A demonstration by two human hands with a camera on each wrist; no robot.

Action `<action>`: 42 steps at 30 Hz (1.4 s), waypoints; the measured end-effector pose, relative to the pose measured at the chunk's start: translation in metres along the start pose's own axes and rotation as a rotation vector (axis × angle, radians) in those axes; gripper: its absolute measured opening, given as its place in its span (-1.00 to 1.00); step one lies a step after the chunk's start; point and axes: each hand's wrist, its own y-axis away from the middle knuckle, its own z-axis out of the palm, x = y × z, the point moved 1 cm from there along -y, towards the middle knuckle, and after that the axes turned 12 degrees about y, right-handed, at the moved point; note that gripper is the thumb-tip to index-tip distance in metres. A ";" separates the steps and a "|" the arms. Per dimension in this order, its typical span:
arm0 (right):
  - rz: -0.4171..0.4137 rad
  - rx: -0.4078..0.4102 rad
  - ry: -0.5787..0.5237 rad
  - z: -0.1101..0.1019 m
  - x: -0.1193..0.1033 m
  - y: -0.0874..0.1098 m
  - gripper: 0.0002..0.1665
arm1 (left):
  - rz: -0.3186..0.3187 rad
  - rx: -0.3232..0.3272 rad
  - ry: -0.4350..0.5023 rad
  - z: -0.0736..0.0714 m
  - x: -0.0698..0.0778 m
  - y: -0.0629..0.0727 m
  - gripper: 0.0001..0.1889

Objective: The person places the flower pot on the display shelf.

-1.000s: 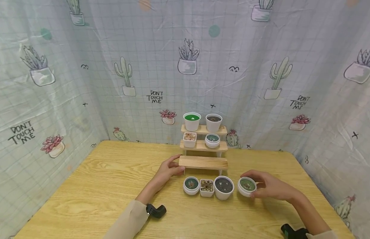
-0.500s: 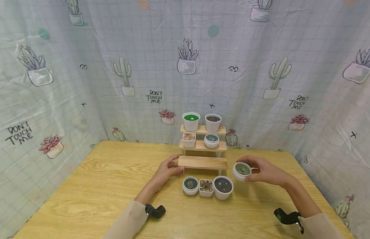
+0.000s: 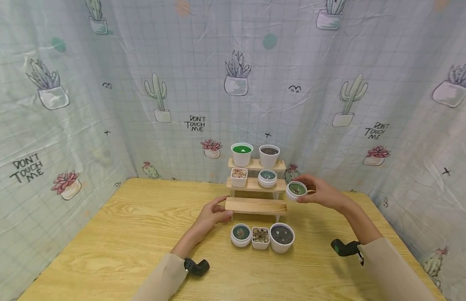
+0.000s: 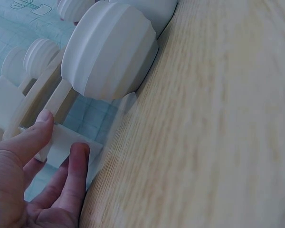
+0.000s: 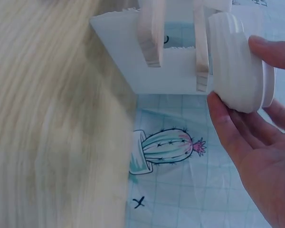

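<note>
My right hand (image 3: 325,194) holds a round white pot (image 3: 296,190) with a green fill by its sides, raised at the right end of the middle step. In the right wrist view the ribbed pot (image 5: 235,61) is close beside the step's wooden end. A three-step wooden display stand (image 3: 255,205) has its lowest step bare. My left hand (image 3: 210,215) grips that step's left end, thumb in front and fingers round the side panel (image 4: 61,145). Before the stand are a teal-filled round pot (image 3: 241,242), a square pebble pot (image 3: 260,244) and a dark-filled larger pot (image 3: 282,246).
On the top step stand a bright green-filled pot (image 3: 242,156) and a brown-filled pot (image 3: 269,158). The middle step bears a square pebble pot (image 3: 239,180) and a teal-filled round pot (image 3: 267,182). A cactus-print curtain (image 3: 172,100) hangs behind the wooden table (image 3: 124,234).
My right hand has lifted the green-filled pot from the right of the front row and carried it up and back to the middle step's right end. The left hand stays put.
</note>
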 end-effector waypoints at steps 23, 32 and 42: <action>0.097 0.075 -0.003 0.000 -0.007 -0.041 -0.19 | -0.005 -0.001 0.016 0.001 0.001 0.002 -0.21; 0.108 0.075 -0.019 0.002 -0.006 -0.045 -0.19 | -0.005 0.008 0.022 0.003 0.005 0.004 -0.20; 0.079 0.095 -0.032 0.009 -0.009 -0.052 -0.20 | -0.001 0.003 0.023 0.002 0.004 0.003 -0.19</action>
